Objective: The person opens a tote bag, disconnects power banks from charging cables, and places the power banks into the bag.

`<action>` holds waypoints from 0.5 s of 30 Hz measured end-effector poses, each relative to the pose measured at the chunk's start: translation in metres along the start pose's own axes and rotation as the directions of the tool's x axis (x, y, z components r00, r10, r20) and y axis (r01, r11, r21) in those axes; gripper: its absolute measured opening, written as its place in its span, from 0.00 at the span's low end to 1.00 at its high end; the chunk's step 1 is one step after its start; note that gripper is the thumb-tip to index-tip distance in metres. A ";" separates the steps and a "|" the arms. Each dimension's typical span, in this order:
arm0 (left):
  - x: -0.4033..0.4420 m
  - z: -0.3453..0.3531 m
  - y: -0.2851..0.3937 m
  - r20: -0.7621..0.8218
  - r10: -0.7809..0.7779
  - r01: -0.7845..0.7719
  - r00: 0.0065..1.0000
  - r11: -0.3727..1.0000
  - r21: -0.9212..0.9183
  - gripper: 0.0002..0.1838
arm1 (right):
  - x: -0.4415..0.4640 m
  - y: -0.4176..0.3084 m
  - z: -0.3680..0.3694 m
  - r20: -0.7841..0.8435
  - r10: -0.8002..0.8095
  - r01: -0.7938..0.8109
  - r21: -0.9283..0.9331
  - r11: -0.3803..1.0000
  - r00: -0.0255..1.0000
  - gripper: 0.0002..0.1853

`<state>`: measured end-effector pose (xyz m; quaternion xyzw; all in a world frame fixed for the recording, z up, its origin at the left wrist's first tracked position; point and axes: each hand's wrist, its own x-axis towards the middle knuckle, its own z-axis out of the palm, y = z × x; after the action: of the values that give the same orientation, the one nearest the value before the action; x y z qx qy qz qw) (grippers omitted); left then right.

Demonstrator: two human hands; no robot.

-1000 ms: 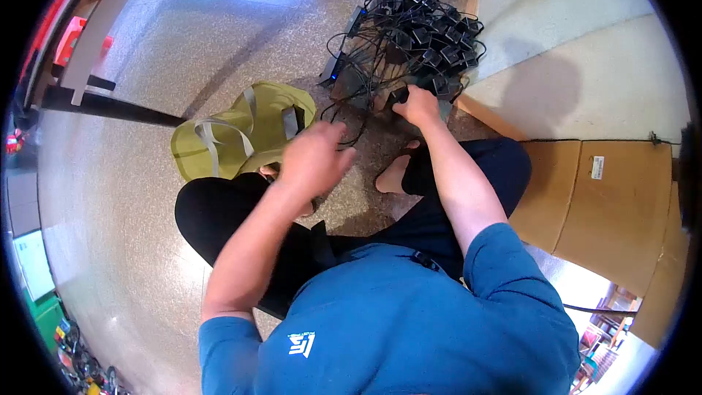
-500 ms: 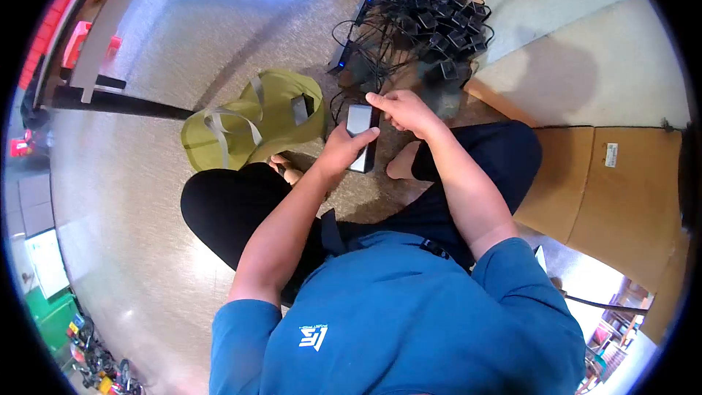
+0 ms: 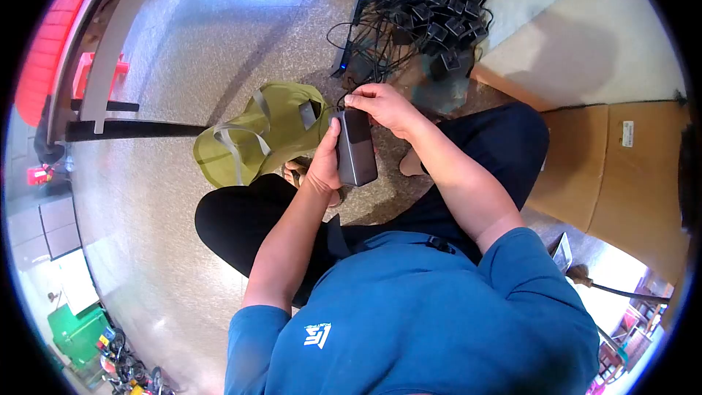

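Note:
A dark rectangular device (image 3: 356, 148) with a glossy face is upright between my hands. My left hand (image 3: 323, 161) grips its left side, thumb near the upper edge. At its top end, my right hand (image 3: 384, 107) pinches a thin black cable end. Just left of them, an olive-green bag (image 3: 252, 132) with grey straps lies on the floor, a dark and grey object (image 3: 308, 113) showing in its opening. Beyond my hands sits a tangled pile of small black devices and cables (image 3: 439, 18), beside black strips with blue lights (image 3: 344, 58).
Cardboard (image 3: 585, 175) stands at the right below a pale panel (image 3: 585, 44) with a wooden edge. A dark table leg (image 3: 146, 130) reaches in from the left. Red crates (image 3: 91, 77) are at the upper left, and a green bin (image 3: 77, 333) is at the lower left.
My left hand has come from the bag side to grip the device, which has turned to show its dark glossy face. My right hand has moved from the pile to the device's top.

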<state>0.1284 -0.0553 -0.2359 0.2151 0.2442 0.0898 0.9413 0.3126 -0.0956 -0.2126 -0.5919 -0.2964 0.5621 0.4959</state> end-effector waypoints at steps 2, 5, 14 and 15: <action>0.000 0.003 0.000 0.011 -0.004 0.004 1.000 1.000 -0.020 0.36 | -0.001 -0.001 0.000 -0.005 0.007 -0.007 0.008 1.000 1.000 0.13; -0.002 0.008 0.001 0.008 -0.007 0.008 1.000 0.999 -0.044 0.36 | -0.001 -0.002 0.000 -0.007 0.029 -0.029 0.018 0.999 1.000 0.13; -0.005 0.028 0.004 -0.045 0.008 -0.012 0.999 0.996 -0.084 0.37 | -0.002 -0.006 -0.005 0.025 0.168 -0.170 0.171 0.971 0.985 0.11; -0.005 0.028 0.003 -0.041 0.002 -0.007 0.999 0.994 -0.111 0.38 | -0.002 -0.007 -0.004 0.039 0.162 -0.166 0.169 0.972 0.986 0.11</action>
<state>0.1379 -0.0636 -0.2108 0.1611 0.2576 0.1099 0.9464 0.3174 -0.0959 -0.2057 -0.5623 -0.2032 0.6319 0.4933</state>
